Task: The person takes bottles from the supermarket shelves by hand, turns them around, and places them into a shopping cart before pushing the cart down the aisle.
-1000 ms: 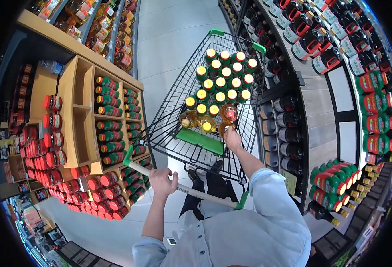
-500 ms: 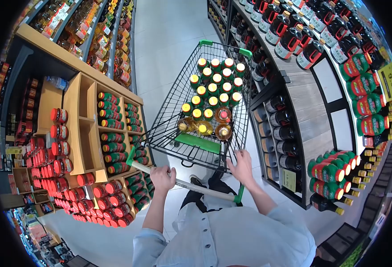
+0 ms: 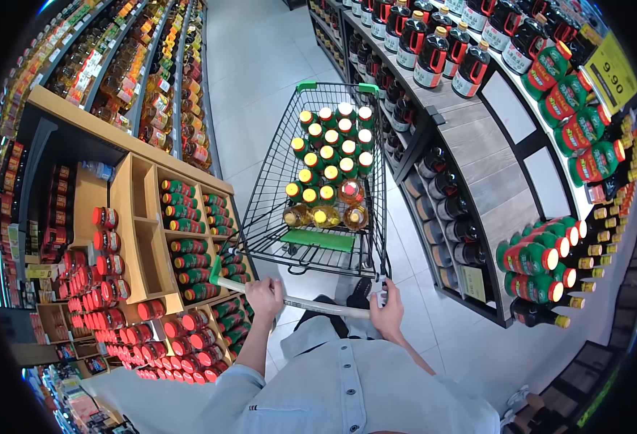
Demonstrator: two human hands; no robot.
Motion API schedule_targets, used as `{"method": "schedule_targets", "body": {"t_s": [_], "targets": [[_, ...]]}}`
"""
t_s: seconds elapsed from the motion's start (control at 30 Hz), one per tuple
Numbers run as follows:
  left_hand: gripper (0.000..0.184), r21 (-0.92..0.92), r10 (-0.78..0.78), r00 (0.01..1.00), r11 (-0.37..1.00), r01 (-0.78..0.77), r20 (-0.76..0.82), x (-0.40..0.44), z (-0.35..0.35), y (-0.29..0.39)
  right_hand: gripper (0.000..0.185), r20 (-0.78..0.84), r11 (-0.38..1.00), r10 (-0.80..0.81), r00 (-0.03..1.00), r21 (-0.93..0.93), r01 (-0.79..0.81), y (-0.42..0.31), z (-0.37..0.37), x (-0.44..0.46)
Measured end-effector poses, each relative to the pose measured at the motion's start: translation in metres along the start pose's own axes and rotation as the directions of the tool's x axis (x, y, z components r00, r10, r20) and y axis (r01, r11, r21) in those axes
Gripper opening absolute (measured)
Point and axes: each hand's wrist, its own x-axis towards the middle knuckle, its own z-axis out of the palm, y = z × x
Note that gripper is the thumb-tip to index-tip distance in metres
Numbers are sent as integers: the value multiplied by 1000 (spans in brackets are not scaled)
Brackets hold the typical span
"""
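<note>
My left hand [image 3: 264, 297] is wrapped round the pale cart handle [image 3: 318, 307] near its left end. At the handle's right end my right hand [image 3: 386, 309] closes on the bar, with the thumb and fingers pointing up. Beyond them stands the black wire cart [image 3: 264, 210] with green corners and a green flap [image 3: 318, 239]. Inside it are several green bottles [image 3: 329, 154] with yellow or white caps, standing upright in rows. Several amber bottles [image 3: 326, 216] stand at the near end of the basket.
On the left, a wooden shelf unit [image 3: 143, 217] holds green jars, with red-lidded jars [image 3: 109, 289] beside it. To the right, a display counter [image 3: 488, 181] carries dark bottles [image 3: 431, 58] and green jugs [image 3: 528, 257]. A tiled aisle [image 3: 250, 58] runs ahead between shelves.
My right hand has let go of an amber bottle in the cart and come back to the handle. The cart has turned leftward in view. My left hand stays on the handle.
</note>
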Motion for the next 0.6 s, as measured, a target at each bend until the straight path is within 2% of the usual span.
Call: {"method": "schedule_targets", "body": {"t_s": [0.07,0.13,0.2,0.37,0.43,0.47,0.53,0.6], "targets": [[29,14,-6,999,1000,6,37,-3,-2,10,48,-121,976,-209,970,-95,198,10,-4,5],[31,44,4,999,999,-6,38,-6,-4,18,44,-145,983,-178,973,-80,168,4,-13,9],[33,26,-17,992,1000,14,121,-9,-1,23,42,-159,968,-221,962,-159,196,4,-21,15],[37,24,-41,993,999,38,107,-11,7,40,35,-176,941,-306,936,-207,269,14,-33,35],[40,51,-99,970,995,90,223,-6,8,46,33,-200,925,-350,915,-230,303,15,-37,45],[40,52,-88,972,996,79,218,-2,8,47,33,-186,917,-360,914,-253,309,14,-38,50],[43,109,-130,943,989,101,306,4,9,49,34,-181,910,-366,913,-276,310,11,-38,55],[43,106,-128,950,989,101,286,12,13,47,36,-142,909,-368,919,-265,323,7,-37,63]]}}
